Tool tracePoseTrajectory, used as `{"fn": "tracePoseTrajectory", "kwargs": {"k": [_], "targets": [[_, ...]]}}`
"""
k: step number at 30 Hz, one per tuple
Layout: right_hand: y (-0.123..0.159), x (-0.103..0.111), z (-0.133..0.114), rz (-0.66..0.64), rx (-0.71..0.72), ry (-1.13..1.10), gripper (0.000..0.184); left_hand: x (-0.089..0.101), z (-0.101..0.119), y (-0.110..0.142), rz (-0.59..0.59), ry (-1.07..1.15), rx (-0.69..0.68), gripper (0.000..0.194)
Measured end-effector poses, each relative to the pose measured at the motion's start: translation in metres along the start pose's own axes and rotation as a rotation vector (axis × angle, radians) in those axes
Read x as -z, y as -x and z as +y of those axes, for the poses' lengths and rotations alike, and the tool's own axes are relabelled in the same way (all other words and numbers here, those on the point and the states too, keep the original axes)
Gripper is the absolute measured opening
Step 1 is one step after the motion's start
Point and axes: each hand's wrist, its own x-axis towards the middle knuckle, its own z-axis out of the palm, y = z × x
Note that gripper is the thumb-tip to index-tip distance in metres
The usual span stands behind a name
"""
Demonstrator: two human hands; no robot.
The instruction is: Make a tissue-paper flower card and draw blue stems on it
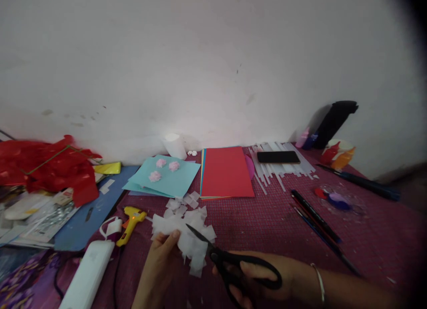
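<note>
My right hand [253,273] is wrapped through the handles of a pair of black scissors [218,255]. The scissors point up and left, and their blades look closed or nearly so over a loose heap of small white translucent paper pieces [193,237]. At the heap's left edge, my left hand [163,251] has thumb and fingers pinched together on white paper. Where the held paper ends and the heap begins is hard to tell. Three pink paper flowers [155,176] rest on light blue sheets [182,177] behind the heap.
Left of my hands lie a yellow glue gun [131,222] and a white power strip [88,273]. Coloured paper [228,173] is stacked at centre back. A phone [278,157] sits on white strips [287,171]. Pens [315,215] and paint bottles [343,157] are at right.
</note>
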Motion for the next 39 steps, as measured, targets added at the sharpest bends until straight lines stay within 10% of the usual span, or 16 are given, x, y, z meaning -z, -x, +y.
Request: {"fn": "tracePoseTrajectory", "kwargs": {"k": [39], "targets": [[-0.002, 0.015, 0.003, -0.008, 0.075, 0.159, 0.068, 0.004, -0.004, -0.007, -0.094, 0.080, 0.084, 0.027]]}}
